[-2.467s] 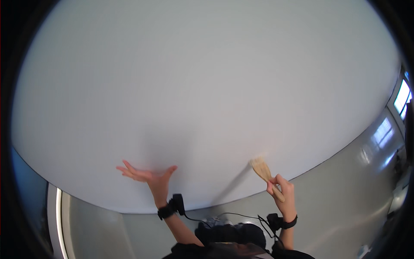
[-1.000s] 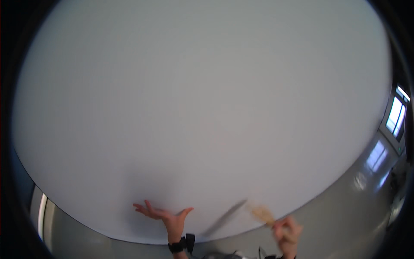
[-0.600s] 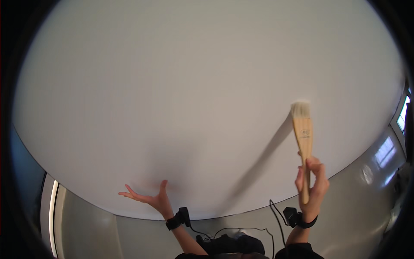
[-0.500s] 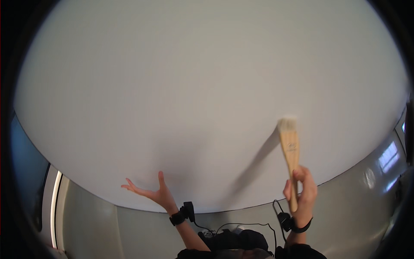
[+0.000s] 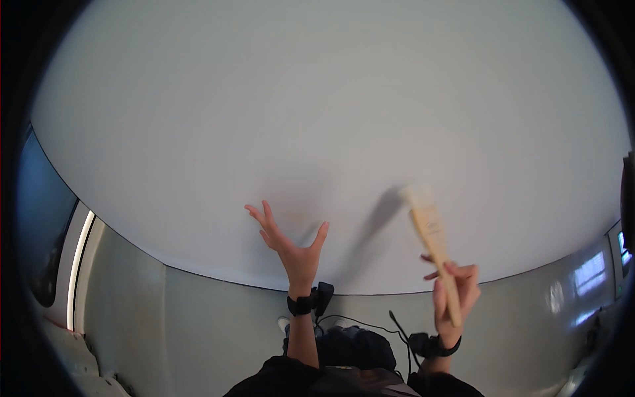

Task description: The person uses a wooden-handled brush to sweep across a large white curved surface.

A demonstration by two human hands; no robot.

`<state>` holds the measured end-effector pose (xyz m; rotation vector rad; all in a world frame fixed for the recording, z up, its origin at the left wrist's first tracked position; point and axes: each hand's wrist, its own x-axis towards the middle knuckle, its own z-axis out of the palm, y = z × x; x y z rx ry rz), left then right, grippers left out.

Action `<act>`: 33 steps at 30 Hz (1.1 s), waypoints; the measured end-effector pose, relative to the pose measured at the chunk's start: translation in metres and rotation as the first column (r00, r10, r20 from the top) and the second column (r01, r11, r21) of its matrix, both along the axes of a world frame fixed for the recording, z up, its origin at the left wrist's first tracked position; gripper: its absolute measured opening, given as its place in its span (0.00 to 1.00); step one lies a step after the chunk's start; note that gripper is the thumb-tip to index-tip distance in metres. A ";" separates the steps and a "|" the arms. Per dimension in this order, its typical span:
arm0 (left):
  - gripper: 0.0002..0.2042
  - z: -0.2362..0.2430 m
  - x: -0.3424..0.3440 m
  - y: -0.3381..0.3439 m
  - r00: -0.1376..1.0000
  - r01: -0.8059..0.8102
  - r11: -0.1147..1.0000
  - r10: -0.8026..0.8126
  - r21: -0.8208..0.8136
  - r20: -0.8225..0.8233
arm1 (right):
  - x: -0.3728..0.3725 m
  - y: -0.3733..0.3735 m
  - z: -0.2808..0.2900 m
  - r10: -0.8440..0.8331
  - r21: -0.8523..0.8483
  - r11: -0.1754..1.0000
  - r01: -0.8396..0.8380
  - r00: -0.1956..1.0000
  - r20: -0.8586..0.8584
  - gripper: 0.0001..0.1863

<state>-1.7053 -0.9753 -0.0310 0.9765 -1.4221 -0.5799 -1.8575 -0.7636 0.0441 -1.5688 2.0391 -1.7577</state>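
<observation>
In my right hand [image 5: 459,291] is a flat, wide paint brush [image 5: 431,228] with a pale wooden handle and light bristles. Its bristles point away from me, close to a large white surface [image 5: 397,99]; whether they touch it I cannot tell. The bristle end looks blurred, and a long shadow falls to its left. My left hand [image 5: 294,248] holds nothing and is raised near the white surface, with the fingers and thumb spread and a soft shadow beyond it. Black bands with small devices circle both wrists.
Black cables [image 5: 370,325] hang between my wrists in front of my body. A grey floor [image 5: 218,324] lies below the surface's near edge. At the far left stand a dark blue panel [image 5: 46,218] and a bright vertical strip [image 5: 79,271]. Window light reflects at the right.
My left hand has moved right and farther up the surface, fingers still spread. The brush has shifted left and tilted more to the left. My view has also shifted a little.
</observation>
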 end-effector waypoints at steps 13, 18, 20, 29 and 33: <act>0.56 -0.054 -0.023 0.004 0.942 -0.142 0.978 0.180 -0.150 0.282 | -0.056 0.023 -0.063 -0.138 -0.112 0.985 0.131 0.989 -0.057 0.12; 0.57 -0.065 -0.021 -0.003 0.902 -0.202 0.962 0.255 -0.181 0.349 | -0.056 0.036 -0.090 -0.132 0.095 0.985 0.142 0.986 -0.103 0.10; 0.58 -0.067 -0.019 -0.003 0.898 -0.203 0.961 0.259 -0.187 0.355 | -0.058 0.035 -0.100 -0.096 0.278 0.954 0.114 0.992 -0.079 0.08; 0.31 -0.040 0.025 -0.006 0.745 -0.266 0.830 0.500 -0.491 0.442 | -0.064 0.049 -0.085 0.052 0.159 0.983 -0.089 0.973 0.223 0.08; 0.29 -0.001 0.040 0.015 0.646 -0.281 0.633 0.681 -0.721 0.346 | -0.062 0.054 -0.069 0.159 -0.026 0.987 -0.157 0.961 0.226 0.09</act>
